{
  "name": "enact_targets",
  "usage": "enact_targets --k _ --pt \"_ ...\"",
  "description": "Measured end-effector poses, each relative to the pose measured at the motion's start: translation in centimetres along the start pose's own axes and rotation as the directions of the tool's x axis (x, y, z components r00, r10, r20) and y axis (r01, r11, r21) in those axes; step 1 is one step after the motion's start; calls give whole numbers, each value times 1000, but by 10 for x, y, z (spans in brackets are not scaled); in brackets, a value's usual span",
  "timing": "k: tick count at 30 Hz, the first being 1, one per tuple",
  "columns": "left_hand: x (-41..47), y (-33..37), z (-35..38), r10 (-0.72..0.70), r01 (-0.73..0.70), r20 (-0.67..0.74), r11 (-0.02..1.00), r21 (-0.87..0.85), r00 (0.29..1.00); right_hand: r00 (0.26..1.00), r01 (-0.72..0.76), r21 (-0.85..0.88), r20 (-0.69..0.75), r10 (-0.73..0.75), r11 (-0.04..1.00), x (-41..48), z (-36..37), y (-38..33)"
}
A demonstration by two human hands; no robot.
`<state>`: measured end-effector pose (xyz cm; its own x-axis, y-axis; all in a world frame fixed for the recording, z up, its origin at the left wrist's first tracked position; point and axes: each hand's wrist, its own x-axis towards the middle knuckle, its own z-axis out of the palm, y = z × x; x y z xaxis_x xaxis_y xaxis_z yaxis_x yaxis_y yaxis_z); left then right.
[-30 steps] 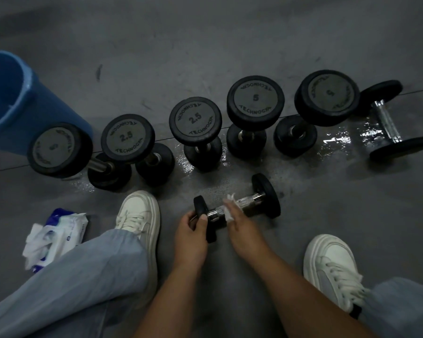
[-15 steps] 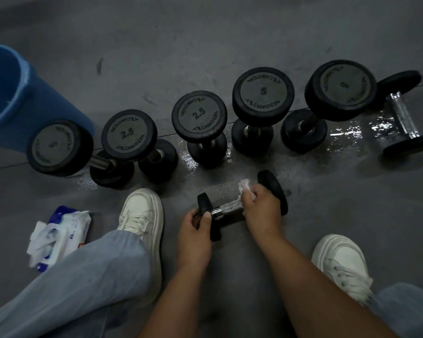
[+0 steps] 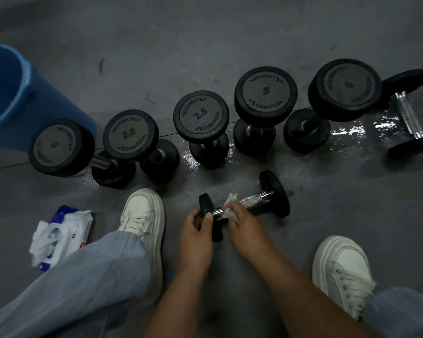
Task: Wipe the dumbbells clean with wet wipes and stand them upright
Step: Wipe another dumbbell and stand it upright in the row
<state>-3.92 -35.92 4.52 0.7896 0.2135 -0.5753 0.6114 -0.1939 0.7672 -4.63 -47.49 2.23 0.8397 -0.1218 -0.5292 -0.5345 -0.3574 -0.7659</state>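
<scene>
On the floor [image 3: 230, 45], before the row of standing dumbbells [image 3: 265, 93], the small dumbbell [image 3: 254, 198] lies sideways. Your left hand [image 3: 197, 232] clamps its near head. Your right hand [image 3: 242, 223], grip closed round the wet wipe [image 3: 231, 198], has slid back along the handle, so it is probably nearly clean.

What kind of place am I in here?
Probably a gym's weights area: a row of black dumbbells marked 2.5 and 5 stands on grey flooring, with a blue bin beside them.

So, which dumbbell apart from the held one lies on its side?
The far-right dumbbell: both its ends rest on the floor, while the five beside it stand on end.
</scene>
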Motion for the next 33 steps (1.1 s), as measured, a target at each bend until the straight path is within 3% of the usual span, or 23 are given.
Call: enact_targets --k 2,5,6,8,10,14,20,23,26,29,30,33 --pt "-1 1 0 -2 2 -4 1000 -3 1000 999 -16 38 -32 17 999 -2 -3 2" --pt "-3 1 1 -6 6 -4 1000 -1 1000 949 -193 60 -243 201 979 3 -18 14" --pt "-4 2 1 -5 5 -4 1000 1 1000 952 -201 13 -234 199 979 1 -19 14" --pt "-5 2 0 -12 12 3 1000 7 1000 993 -109 -124 -69 101 986 -8 -9 8" --pt "-6 1 -1 -35 35 23 999 6 999 998 -57 -120 -21 55 991 -15 -4 4" --pt "-11 3 -2 -57 56 45 998 22 997 935 -112 -3 -339 105 994 -10 -27 2" --pt "-9 0 -1 -56 55 32 998 43 998 921 -65 -153 -389 0 986 -9 -32 0" --pt "-7 -1 -1 -52 51 26 998 25 998 957 -60 -213 -290 -5 975 -6 -21 4" --pt "-6 -2 -1 -50 50 24 999 -2 998 994 55 -94 -92 -64 994 -6 -11 -2" --pt "-6 0 0 -39 39 19 999 14 999 957 -70 126 -270 103 990 2 -18 6" --pt "-6 1 -1 -32 32 16 999 12 999 956 -123 137 -249 154 983 5 -17 10" --pt "-10 2 0 -23 24 25 1000 -19 999 987 -162 10 -7 162 987 3 -7 7"
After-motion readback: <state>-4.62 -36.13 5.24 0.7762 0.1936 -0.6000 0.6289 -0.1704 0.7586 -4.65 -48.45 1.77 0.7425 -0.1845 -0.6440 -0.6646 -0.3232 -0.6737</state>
